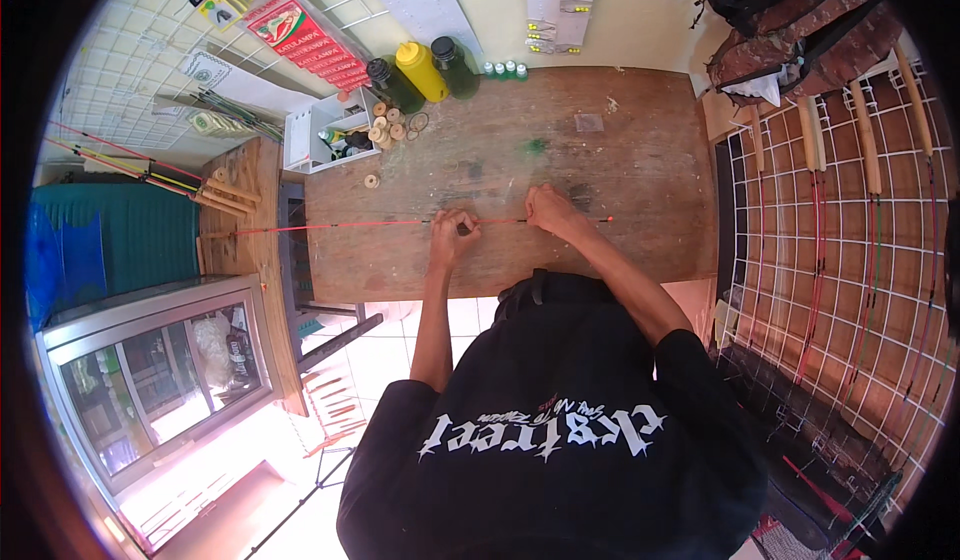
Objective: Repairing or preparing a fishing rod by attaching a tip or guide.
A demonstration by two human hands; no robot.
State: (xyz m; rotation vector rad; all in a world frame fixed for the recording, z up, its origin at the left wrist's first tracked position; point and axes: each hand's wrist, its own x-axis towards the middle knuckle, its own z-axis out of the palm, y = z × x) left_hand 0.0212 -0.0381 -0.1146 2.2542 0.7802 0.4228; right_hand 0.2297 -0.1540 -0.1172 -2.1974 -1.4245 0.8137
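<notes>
A slender red rod extends laterally across a brown, worn wooden tabletop, near the edge closest to the person; its left portion projects beyond the tabletop toward a wooden ledge. The left hand is positioned at the rod near the middle of the tabletop, fingers curled and thumb side against the rod; a dark spot shows within the curl, and whether it is an object or shadow cannot be determined. The right hand is located just to the right, fingers folded in a pinch on the rod at a dark section. A short span of rod is exposed between the hands. The rod's right end, with a small orange-red tip, lies beyond the right hand, near the right forearm. At the rear left of the tabletop stand a white open-topped box, several pale wooden discs, a yellow squeeze bottle between two dark bottles, and, to their right, a row of small white-and-green bottles.
</notes>
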